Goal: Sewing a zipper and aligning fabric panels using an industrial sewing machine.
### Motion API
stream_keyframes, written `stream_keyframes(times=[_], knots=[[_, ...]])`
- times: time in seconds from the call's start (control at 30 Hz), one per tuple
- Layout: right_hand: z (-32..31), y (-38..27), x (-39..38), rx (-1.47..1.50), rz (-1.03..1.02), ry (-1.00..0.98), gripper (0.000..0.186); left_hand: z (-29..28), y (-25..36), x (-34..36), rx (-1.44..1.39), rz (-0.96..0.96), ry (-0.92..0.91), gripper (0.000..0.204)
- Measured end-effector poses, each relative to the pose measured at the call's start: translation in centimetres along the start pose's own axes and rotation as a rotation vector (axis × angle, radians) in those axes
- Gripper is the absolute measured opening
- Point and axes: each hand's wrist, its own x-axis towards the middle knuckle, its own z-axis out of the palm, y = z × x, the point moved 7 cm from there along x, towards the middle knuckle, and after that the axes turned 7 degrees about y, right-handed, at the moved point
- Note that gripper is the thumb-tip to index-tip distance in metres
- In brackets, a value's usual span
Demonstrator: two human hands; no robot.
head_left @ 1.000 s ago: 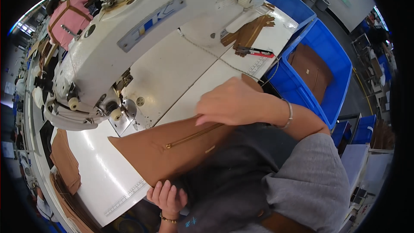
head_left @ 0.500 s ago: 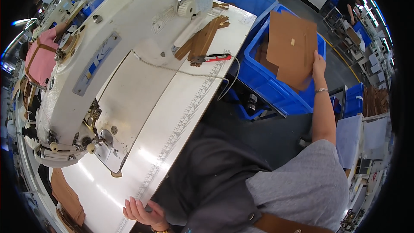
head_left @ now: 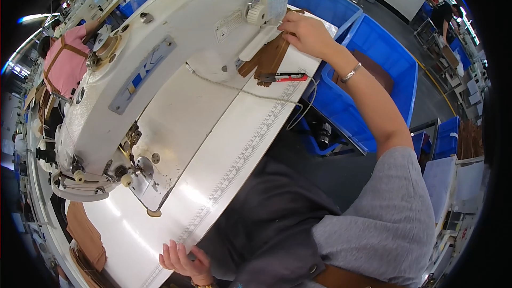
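Note:
My right hand (head_left: 309, 34) reaches over the far end of the white table, by the sewing machine's (head_left: 176, 32) control panel. Its fingers are bent together at the upper ends of a small pile of brown strips (head_left: 269, 60); whether they grip one is hidden. Red-and-black thread snips (head_left: 285, 77) lie across the lower part of the strips. At the table's near edge my left hand (head_left: 184, 261) rests with fingers loosely curled and apart, holding nothing. Brown flat pieces (head_left: 368, 69) lie in the blue bin (head_left: 408, 88) under my right forearm.
A second blue bin (head_left: 349, 13) stands behind the first. Brown pieces (head_left: 88, 234) are stacked at the table's left end. A pale cord (head_left: 256, 95) crosses the tabletop beside a printed ruler scale (head_left: 250, 138). A person in pink (head_left: 66, 64) works beyond the machine.
My right hand has let go of the brown panel at the blue bin and moved left to the strips. My left hand has barely moved. The whole view has shifted slightly.

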Motion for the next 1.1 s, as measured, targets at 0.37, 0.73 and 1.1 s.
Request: stream_keyframes(times=[0.37,0.73,1.1], knots=[[2.0,0.0,-0.3,0.117,-0.009,-0.121,0.026,0.1,0.3,0.0,-0.015,-0.002,-0.001,0.035],[-2.9,4.9,-0.2,0.598,0.414,0.475,0.024,0.3,0.2,-0.2,0.002,-0.02,-0.003,0.033],[-0.3,-0.1,-4.6,0.04,0.447,0.007,0.046,0.4,0.2,-0.2,0.025,-0.006,0.001,0.032]])
